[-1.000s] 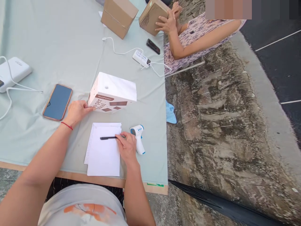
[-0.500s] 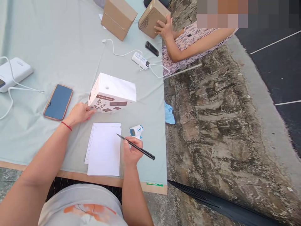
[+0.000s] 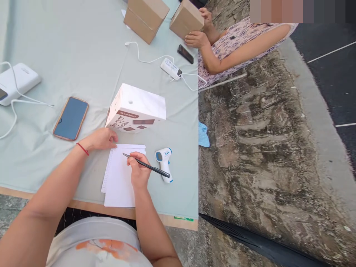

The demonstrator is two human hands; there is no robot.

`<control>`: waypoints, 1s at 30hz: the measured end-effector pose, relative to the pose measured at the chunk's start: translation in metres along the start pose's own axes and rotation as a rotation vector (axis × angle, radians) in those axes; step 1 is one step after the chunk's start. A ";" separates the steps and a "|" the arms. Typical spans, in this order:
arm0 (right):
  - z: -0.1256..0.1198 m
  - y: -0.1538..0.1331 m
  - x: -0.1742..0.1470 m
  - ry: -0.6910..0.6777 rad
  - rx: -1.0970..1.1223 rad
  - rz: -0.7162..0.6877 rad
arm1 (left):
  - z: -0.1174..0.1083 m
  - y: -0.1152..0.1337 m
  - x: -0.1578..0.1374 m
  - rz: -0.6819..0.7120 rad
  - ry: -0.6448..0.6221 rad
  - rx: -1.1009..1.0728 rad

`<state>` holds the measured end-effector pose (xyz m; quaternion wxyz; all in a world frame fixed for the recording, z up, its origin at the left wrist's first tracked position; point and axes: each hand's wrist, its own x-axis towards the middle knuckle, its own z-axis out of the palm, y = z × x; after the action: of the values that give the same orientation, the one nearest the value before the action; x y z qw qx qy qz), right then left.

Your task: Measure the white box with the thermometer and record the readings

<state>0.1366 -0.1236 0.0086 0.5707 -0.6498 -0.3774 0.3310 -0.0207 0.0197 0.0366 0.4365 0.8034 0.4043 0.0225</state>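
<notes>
My right hand [image 3: 138,171] grips a black pen [image 3: 144,165], its tip resting near the top of a white sheet of paper [image 3: 120,182] on the table. My left hand [image 3: 101,139], with a red string at the wrist, lies flat at the paper's top left corner, just below a white and brown carton [image 3: 137,108]. A white and blue infrared thermometer [image 3: 164,163] lies right of the paper, beside my right hand.
A phone [image 3: 71,118] lies face up on the pale green tablecloth [image 3: 69,48]. A white power bank [image 3: 19,79] with cable sits far left. Across the table another person's hands [image 3: 198,37] hold a brown cardboard box [image 3: 186,19]; a second box [image 3: 146,16], a charger [image 3: 171,69] and a dark phone [image 3: 185,54] lie nearby.
My right hand picked the pen up off the paper, turned it, and brought its tip down onto the sheet. My left hand slid from the carton to the paper's corner.
</notes>
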 end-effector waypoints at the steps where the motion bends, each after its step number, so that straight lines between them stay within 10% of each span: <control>1: 0.003 0.000 0.001 -0.019 -0.001 0.011 | 0.001 0.001 0.000 -0.003 0.005 0.044; 30: 0.023 0.033 -0.003 -0.044 -0.198 -0.098 | 0.008 0.004 0.004 -0.008 0.009 0.140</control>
<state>0.1186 -0.1171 -0.0270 0.5108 -0.6765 -0.4518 0.2780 -0.0123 0.0156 0.0337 0.3773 0.8303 0.4101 -0.0040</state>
